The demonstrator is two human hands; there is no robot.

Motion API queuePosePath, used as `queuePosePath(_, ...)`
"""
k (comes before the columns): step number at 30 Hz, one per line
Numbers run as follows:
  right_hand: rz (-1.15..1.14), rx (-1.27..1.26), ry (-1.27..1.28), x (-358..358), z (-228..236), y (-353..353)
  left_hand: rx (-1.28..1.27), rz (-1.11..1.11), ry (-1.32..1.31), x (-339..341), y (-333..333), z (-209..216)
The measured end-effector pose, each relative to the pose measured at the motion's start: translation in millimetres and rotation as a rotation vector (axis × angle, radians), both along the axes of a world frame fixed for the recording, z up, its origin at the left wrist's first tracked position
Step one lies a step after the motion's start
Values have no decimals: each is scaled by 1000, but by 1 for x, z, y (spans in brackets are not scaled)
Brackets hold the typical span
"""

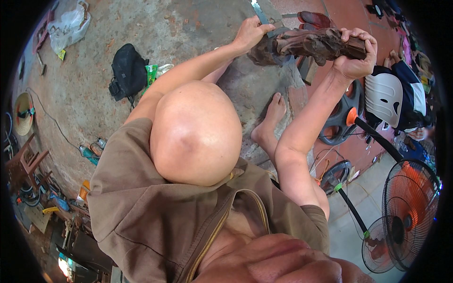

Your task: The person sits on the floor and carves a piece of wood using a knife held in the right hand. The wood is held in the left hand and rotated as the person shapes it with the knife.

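Note:
A dark brown wood carving (309, 44) with a deeply cut, knobbly surface is held sideways out ahead of me. My right hand (356, 54) wraps its fingers round the squared right end. At the other end, my left hand (252, 35) is closed on a thin, flat, blue-grey metal strip (259, 12); its exact kind is hard to make out. The strip's lower end comes close to the carving's left end, and I cannot tell whether they touch. My raised knee (196, 134) and bare foot (272, 115) are below the carving.
A black bag-like item (128, 70) lies left of my left forearm on the concrete floor (179, 28). Further left are a clear plastic bag (69, 26), a straw hat (23, 113) and a cord. Two fans (408, 212) stand at the lower right, below a white plastic piece (383, 99).

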State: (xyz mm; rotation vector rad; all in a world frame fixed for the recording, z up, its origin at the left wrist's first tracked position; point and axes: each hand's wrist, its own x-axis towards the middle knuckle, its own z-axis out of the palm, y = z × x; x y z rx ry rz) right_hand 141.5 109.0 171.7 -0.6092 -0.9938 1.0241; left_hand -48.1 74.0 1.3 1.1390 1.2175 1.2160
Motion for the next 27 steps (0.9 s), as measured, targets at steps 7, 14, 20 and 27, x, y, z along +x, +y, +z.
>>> queuePosePath(7, -159, -1, -94, -22, 3, -1, -12, 52, 50, 1, 20, 3)
queuePosePath(14, -203, 22, -81, -28, 5, -5, -9, 93, 23, 1, 3, 1)
queuePosePath(20, -161, 8, -68, -24, 1, 1, 65, 125, 161, 2, 5, 3)
queuePosePath(27, -151, -8, -78, -20, 3, 3, -38, 128, 54, 3, 27, -3)
